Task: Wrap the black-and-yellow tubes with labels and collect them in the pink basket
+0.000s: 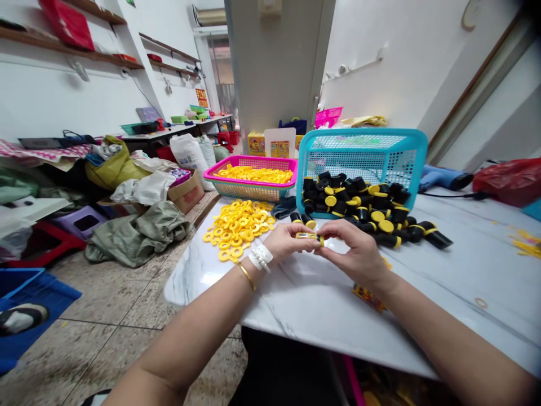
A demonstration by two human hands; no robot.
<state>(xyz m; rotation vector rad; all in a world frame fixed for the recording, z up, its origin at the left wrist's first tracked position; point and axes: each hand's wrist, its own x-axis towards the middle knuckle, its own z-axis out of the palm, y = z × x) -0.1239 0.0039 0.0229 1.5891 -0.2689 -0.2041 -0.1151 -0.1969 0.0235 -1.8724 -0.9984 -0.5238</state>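
Note:
Over the marble-patterned table [296,304], my left hand [284,243] pinches a small black-and-yellow cylinder [310,237] with a printed band around it. The thumb and forefinger of my right hand [357,251] close on its right end. A pile of yellow rings [236,225] lies left of my left hand. Beyond both hands, black cylinders with yellow ends [385,225] spill from a blue basket [363,135] that lies tipped on its side toward me. Colourful printed pieces [369,298] rest on the table, partly hidden under my right forearm.
A pink-rimmed basket [220,172] full of yellow parts stands behind the rings, with a dark cloth [284,207] next to it. At the right are a red plastic bag [507,181] and scattered yellow strips [526,243]. Sacks and a cardboard box [186,192] sit on the floor at left.

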